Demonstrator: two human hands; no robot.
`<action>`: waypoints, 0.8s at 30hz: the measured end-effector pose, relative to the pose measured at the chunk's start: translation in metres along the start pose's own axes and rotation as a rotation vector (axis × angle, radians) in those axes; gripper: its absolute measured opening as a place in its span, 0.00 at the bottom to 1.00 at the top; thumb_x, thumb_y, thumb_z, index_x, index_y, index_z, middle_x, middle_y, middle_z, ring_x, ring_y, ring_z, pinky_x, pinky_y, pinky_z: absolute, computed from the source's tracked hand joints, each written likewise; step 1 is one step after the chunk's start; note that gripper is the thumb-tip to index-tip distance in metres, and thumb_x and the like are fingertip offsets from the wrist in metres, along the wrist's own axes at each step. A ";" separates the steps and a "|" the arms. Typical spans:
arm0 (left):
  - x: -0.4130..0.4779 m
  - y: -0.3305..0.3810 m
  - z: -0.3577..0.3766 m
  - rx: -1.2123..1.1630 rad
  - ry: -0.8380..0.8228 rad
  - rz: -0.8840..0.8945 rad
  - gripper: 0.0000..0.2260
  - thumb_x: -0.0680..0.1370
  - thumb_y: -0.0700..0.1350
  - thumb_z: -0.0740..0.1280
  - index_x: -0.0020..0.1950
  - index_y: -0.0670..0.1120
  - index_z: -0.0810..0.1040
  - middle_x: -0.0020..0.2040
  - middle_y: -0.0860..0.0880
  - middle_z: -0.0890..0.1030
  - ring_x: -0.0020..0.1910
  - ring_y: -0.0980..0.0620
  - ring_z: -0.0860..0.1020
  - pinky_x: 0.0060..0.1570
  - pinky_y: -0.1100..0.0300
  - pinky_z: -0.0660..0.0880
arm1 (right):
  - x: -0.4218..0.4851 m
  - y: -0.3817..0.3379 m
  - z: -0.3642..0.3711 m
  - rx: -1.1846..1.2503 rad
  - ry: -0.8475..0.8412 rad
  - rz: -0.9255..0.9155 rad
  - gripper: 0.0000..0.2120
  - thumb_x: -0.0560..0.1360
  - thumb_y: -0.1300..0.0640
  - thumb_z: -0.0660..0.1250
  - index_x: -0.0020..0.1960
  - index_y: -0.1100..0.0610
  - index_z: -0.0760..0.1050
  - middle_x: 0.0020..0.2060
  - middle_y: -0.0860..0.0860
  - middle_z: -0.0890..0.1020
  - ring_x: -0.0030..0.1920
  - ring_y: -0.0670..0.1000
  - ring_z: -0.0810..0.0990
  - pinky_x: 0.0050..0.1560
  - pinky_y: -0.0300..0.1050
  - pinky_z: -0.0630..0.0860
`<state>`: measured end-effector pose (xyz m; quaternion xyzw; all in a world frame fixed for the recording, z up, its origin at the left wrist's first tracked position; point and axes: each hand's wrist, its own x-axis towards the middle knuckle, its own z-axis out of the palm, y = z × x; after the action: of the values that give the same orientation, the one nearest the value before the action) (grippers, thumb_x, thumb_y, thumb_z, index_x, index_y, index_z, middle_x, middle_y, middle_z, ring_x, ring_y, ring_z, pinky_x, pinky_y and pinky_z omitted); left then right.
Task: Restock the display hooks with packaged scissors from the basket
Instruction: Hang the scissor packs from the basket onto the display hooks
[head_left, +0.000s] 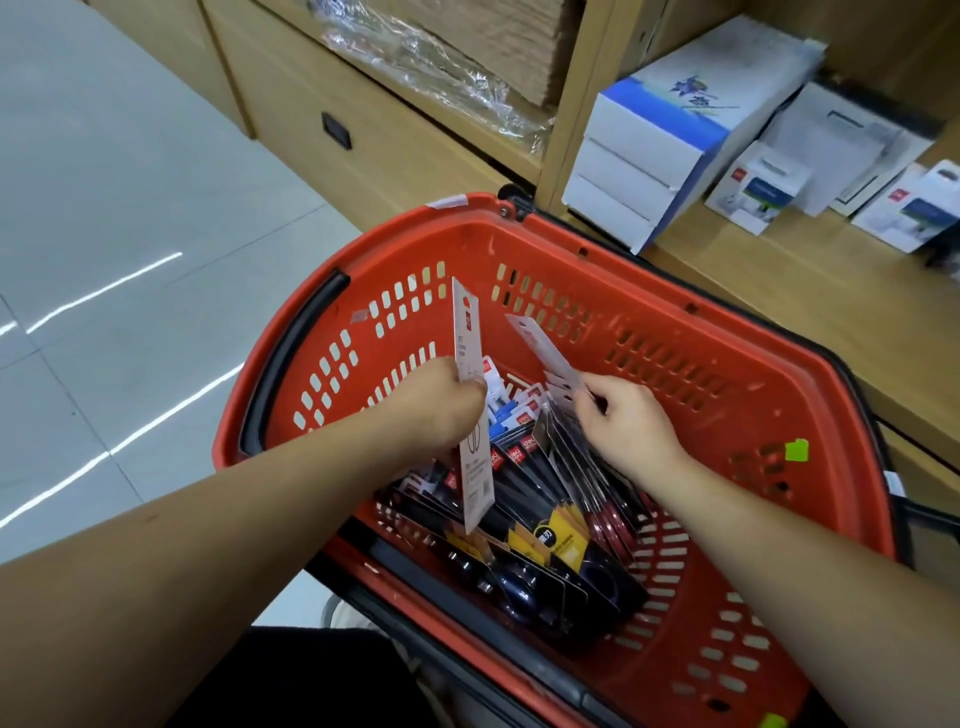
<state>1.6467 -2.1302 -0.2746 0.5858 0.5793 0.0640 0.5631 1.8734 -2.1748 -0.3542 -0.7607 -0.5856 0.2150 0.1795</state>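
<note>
A red plastic basket (649, 332) stands below me, holding several carded scissors packs (550, 551) in black, yellow and red. My left hand (441, 400) grips one white scissors card (474, 457) upright, its plain back toward me. My right hand (623, 415) pinches the upper part of a small stack of scissors cards (550, 353) that leans out of the pile, red handles showing below the wrist. Both hands are inside the basket. No display hooks are in view.
A wooden shelf unit runs along the back and right. White and blue boxes (660, 140) and small packaged goods (909, 202) sit on its lower shelf. Plastic-wrapped cardboard (447, 67) lies in another bay. Pale tiled floor (104, 208) spreads to the left.
</note>
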 end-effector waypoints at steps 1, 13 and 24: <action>0.000 0.002 0.004 0.005 0.002 0.016 0.21 0.89 0.47 0.53 0.82 0.42 0.62 0.75 0.42 0.73 0.62 0.40 0.79 0.54 0.50 0.80 | -0.004 -0.002 -0.006 0.053 0.023 -0.024 0.16 0.85 0.50 0.63 0.70 0.46 0.82 0.62 0.44 0.86 0.48 0.43 0.84 0.50 0.39 0.79; -0.040 0.036 0.024 -0.562 0.022 0.243 0.15 0.85 0.49 0.58 0.66 0.51 0.81 0.61 0.48 0.86 0.60 0.45 0.84 0.56 0.38 0.83 | -0.064 -0.080 -0.055 0.215 0.062 -0.183 0.27 0.80 0.46 0.67 0.79 0.39 0.70 0.60 0.39 0.81 0.64 0.49 0.76 0.66 0.51 0.75; -0.066 0.029 0.012 -0.626 -0.034 0.343 0.27 0.83 0.68 0.54 0.68 0.53 0.82 0.62 0.49 0.85 0.62 0.46 0.84 0.61 0.42 0.81 | -0.090 -0.098 -0.068 0.408 -0.161 -0.076 0.27 0.80 0.40 0.69 0.76 0.29 0.67 0.72 0.39 0.65 0.75 0.46 0.66 0.78 0.49 0.66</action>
<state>1.6523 -2.1781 -0.2191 0.4747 0.4156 0.3221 0.7058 1.8106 -2.2389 -0.2354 -0.6665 -0.5705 0.3822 0.2902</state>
